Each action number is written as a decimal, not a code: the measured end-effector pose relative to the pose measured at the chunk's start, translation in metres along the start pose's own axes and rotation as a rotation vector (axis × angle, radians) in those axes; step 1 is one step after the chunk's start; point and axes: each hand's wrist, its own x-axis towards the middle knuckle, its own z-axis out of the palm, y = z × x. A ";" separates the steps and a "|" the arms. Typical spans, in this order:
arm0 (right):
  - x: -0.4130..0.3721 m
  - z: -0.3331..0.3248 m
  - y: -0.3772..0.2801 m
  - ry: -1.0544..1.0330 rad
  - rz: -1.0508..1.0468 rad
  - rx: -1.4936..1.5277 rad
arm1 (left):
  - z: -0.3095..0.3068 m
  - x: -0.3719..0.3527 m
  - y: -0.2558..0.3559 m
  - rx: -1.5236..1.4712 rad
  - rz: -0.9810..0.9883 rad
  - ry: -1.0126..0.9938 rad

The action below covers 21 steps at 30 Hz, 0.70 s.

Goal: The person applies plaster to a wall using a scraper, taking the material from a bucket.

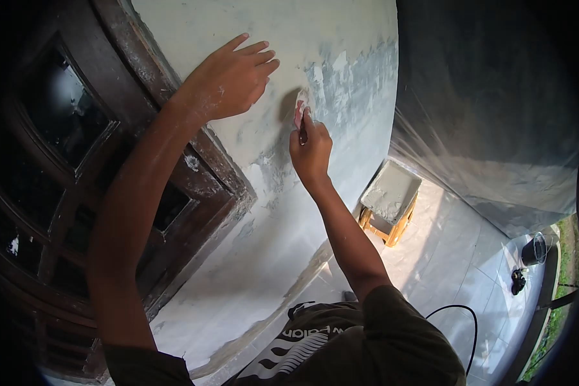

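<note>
"Fingers [322,130] of our right hand [312,154] are wrapped around the handle of a smeared scraper [300,108]. Where is its blade?"

"Up at the wall [360,106], touching or just off it; we can't tell which. Our left hand [228,80] is raised near it, fingers loosely parted, seemingly holding nothing."

"What could go wrong for us?"

"If we tilted the blade too steeply, it might gouge the patchy coat. Stepping carelessly, we could knock the paste tray [410,201] off its wooden stool [399,233]."

"Any writing?"

"Upside-down letters on our shirt [341,357], apparently 'Balan', the rest lost in folds. We can read nothing on the bucket [534,251] farther off."
</note>
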 end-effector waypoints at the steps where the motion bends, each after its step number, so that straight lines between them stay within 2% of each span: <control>1: -0.006 0.008 0.004 -0.064 -0.012 -0.024 | -0.001 0.000 -0.001 -0.003 0.001 0.007; 6: -0.077 0.016 -0.041 -0.187 -0.026 0.046 | -0.003 0.003 0.000 -0.002 -0.001 0.023; 10: -0.113 -0.025 -0.088 -0.234 0.037 0.406 | -0.001 0.004 -0.001 -0.039 0.003 0.024; 12: -0.087 -0.034 -0.079 -0.170 0.140 0.416 | -0.001 0.002 -0.002 -0.046 -0.004 0.020; 18: 0.013 -0.006 0.005 0.035 0.082 0.115 | 0.000 0.003 -0.003 -0.047 -0.008 0.016; 21: 0.011 0.013 0.010 -0.115 0.067 -0.016 | 0.001 0.007 -0.002 -0.028 -0.002 0.013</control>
